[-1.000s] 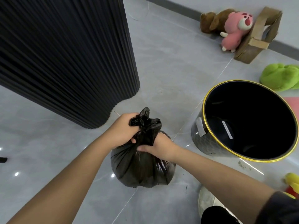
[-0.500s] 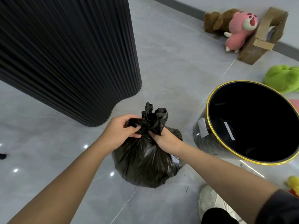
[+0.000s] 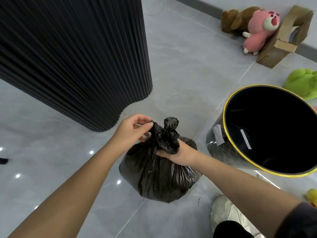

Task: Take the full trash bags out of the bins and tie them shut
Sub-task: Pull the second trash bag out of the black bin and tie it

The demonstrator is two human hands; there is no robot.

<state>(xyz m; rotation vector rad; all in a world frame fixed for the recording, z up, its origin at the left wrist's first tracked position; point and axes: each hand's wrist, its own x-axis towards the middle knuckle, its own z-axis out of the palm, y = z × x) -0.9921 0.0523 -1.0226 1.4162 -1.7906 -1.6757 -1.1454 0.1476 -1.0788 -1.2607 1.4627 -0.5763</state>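
Drawn out leftward off the knot since half a second ago: left hand (image 3: 132,133), now pinching one tail of the trash bag (image 3: 154,177) between thumb and fingertips. Gripped by right hand (image 3: 181,153) round the gathered neck, fingers curled just under the knot. Held upright, long axis vertical, neck pointing up (twisted tail topmost). Placed over grey floor (image 3: 180,74), near the black bin (image 3: 211,148), apart from it; cannot tell whether resting or lifted.

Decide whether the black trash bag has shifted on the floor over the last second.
Yes, slightly. The trash bag has bulged toward the gold-rimmed bin, narrowing the floor gap between them; its left edge keeps its place against the fluted column.
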